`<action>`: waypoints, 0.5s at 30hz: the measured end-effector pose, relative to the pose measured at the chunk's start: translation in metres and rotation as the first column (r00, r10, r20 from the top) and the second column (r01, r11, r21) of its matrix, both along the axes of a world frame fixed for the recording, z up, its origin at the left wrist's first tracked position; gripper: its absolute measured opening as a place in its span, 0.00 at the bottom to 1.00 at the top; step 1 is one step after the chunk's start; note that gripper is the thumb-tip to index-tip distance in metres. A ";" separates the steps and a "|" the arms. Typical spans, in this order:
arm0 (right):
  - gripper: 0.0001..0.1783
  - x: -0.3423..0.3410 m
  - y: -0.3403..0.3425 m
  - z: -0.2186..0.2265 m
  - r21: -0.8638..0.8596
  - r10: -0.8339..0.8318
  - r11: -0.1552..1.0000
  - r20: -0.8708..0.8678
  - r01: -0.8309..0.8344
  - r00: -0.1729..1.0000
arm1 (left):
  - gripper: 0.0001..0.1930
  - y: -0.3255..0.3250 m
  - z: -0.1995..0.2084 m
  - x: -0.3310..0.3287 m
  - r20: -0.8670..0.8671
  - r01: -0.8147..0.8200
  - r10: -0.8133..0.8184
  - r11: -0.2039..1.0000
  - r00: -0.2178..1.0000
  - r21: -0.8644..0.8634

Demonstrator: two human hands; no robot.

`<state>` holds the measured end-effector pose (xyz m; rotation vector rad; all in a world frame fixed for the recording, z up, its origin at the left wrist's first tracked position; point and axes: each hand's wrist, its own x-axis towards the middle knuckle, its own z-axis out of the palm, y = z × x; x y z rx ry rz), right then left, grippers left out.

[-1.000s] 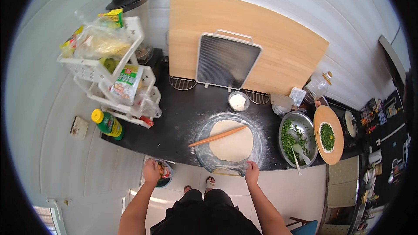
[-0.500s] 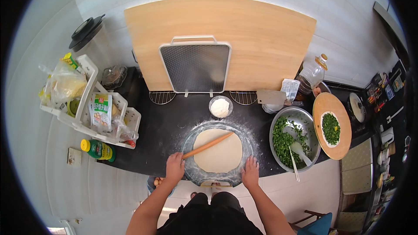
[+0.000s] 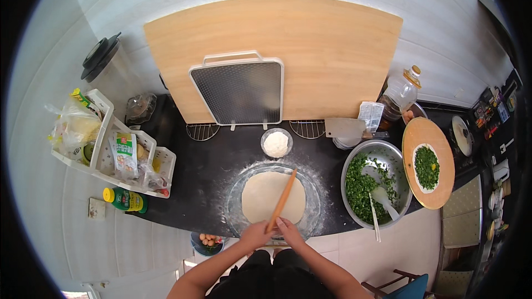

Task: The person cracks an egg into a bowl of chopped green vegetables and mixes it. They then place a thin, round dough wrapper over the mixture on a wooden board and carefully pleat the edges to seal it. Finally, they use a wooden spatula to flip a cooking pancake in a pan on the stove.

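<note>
A thin, pale round of dough (image 3: 259, 195) lies on a round, flour-dusted glass board (image 3: 235, 205) at the counter's front edge. A slim wooden rolling pin (image 3: 285, 194) slants over the dough, its far end pointing away from me. My left hand (image 3: 255, 235) is closed on the pin's near end. Close against it, my right hand (image 3: 290, 232) has its fingers bent and pressed to the same end; the hands partly hide that end. Just beyond the board stands a small bowl of white flour (image 3: 276, 144).
To the right are a steel bowl (image 3: 408, 195) of chopped greens with a spatula and chopsticks, a round wooden board (image 3: 446, 180) bearing greens on dough, and a cleaver (image 3: 343, 128). White baskets (image 3: 105, 160) and a yellow-capped bottle (image 3: 126, 200) stand left. Eggs (image 3: 210, 240) sit below the counter.
My right hand has left the board's right edge and come to the pin's near end. The left hand has moved right and nearer me, turning the pin steeper. The view has shifted slightly.
</note>
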<state>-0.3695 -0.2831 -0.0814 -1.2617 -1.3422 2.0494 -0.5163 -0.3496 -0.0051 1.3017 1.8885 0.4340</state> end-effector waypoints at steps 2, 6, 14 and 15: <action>0.18 0.002 0.000 -0.015 -0.058 0.028 0.998 0.093 -0.023 0.995 | 0.15 0.000 -0.004 0.013 0.142 0.073 -0.087 0.992 0.986 0.102; 0.16 0.030 0.003 -0.009 0.210 -0.175 0.971 0.314 0.111 0.933 | 0.14 -0.002 -0.031 -0.013 0.170 -0.277 0.244 0.937 0.955 0.214; 0.22 0.037 0.004 0.001 0.658 -0.145 0.743 0.343 -0.128 0.928 | 0.23 -0.008 -0.114 -0.053 0.066 -0.801 0.803 0.577 0.592 0.161; 0.23 0.034 0.007 0.003 0.636 -0.123 0.757 0.366 -0.151 0.922 | 0.24 -0.005 -0.117 -0.053 0.088 -0.825 0.821 0.554 0.564 0.113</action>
